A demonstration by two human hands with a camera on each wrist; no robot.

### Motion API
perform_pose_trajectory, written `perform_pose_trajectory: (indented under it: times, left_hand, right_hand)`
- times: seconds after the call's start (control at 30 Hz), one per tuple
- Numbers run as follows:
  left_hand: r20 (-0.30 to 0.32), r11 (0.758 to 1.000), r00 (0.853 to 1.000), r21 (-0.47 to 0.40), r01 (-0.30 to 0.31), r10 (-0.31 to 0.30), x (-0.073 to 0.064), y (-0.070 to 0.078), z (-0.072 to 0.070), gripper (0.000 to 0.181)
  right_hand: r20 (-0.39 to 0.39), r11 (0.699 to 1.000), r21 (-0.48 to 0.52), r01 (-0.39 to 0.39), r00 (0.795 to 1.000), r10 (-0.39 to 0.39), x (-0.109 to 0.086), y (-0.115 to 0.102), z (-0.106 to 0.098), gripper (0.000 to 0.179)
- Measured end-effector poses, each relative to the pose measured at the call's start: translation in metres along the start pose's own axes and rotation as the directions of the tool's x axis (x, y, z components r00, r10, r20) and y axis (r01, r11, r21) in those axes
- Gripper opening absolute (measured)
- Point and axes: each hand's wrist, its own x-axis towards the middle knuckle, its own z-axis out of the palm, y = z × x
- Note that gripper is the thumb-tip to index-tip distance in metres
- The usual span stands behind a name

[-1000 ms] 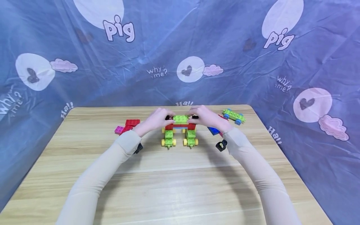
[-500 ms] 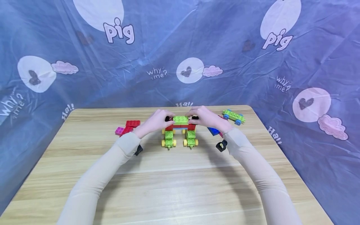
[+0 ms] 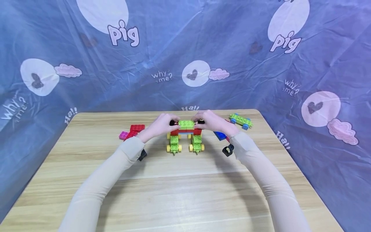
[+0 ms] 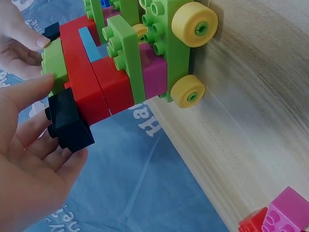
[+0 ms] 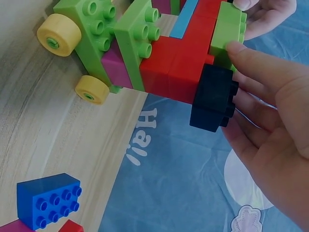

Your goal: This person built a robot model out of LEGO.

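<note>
Brick model [image 3: 190, 131] stands past mid-table on the wooden table [image 3: 179, 193], and trouble starts nearest us: two lime wheeled bases [image 3: 174, 147] sit on yellow wheels [image 4: 194, 24], probably free to roll, so an uneven shove could drive them apart. Above, red bricks [image 4: 116, 82] bridge the pair, seams showing; hard pressure midway might pop them. Now the hands! Left hand [image 3: 158, 125] pinches one upper end, thumb at the lime top brick [image 3: 186, 124], fingers behind the left black brick [image 4: 72, 118]; right hand [image 3: 211, 121] mirrors that at the right black brick [image 5: 210, 99]. Both black pieces seem to jut outward, so lopsided force could lever one off. Beside the arms lie loose red bricks [image 3: 137, 128] and a blue brick [image 3: 220, 135], which a careless sleeve [image 3: 113, 170] could sweep. Farther, a blue-wheeled chassis [image 3: 241, 120]. Lettering? No brand readable on the bricks, but the backdrop [image 3: 162, 42] shouts "Ha!!", "why me?" and "pig".
</note>
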Motion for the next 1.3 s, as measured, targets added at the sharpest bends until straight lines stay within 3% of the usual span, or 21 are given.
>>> perform_pose_trajectory:
  times: [0.6, 1.3]
  left_hand:
    - [-0.038, 0.999, 0.999, -0.033, 0.008, -0.009, -0.0032, -0.0023, 0.0019, 0.032]
    - [-0.045, 0.999, 0.999, -0.042, -0.013, 0.011, -0.0036, -0.0032, -0.0007, 0.03]
  right_hand:
    - [-0.06, 0.998, -0.029, 0.057, 0.996, -0.059, -0.0011, 0.0026, 0.0075, 0.025]
    - [-0.063, 0.999, -0.022, 0.041, 0.997, -0.042, -0.002, 0.0045, 0.0068, 0.025]
